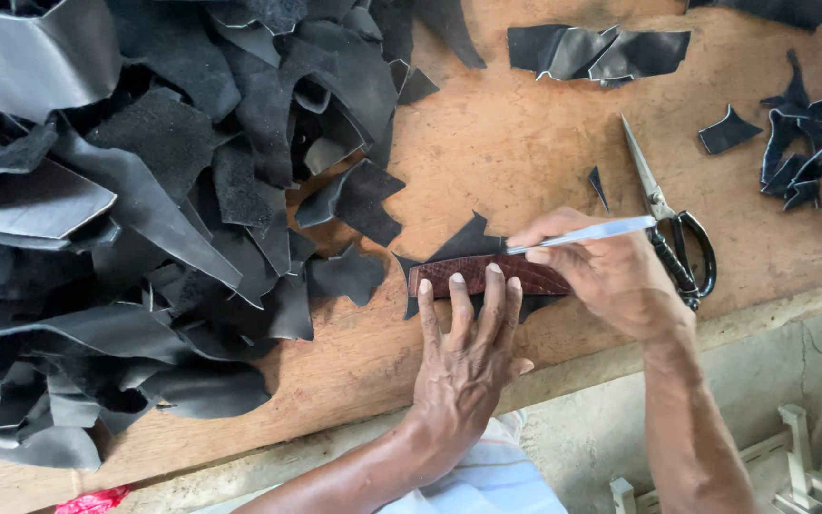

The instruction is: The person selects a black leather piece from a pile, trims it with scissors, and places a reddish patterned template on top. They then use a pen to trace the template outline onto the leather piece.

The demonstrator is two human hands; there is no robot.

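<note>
My left hand [463, 366] lies flat with fingers spread, pressing a reddish-brown template [487, 276] onto a black leather piece [463, 243] at the desk's [516, 143] near middle. My right hand [601, 271] pinches a silver pen [587, 232] against the template's far edge. Scissors [668, 219] lie just right.

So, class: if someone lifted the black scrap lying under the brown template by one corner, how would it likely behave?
Probably floppy: the black scrap looks thin, like the curled, folded pieces in the pile. Likely light too. It may slide on the wooden board, since the left hand presses the brown template down while the right hand marks with a pen.
</note>
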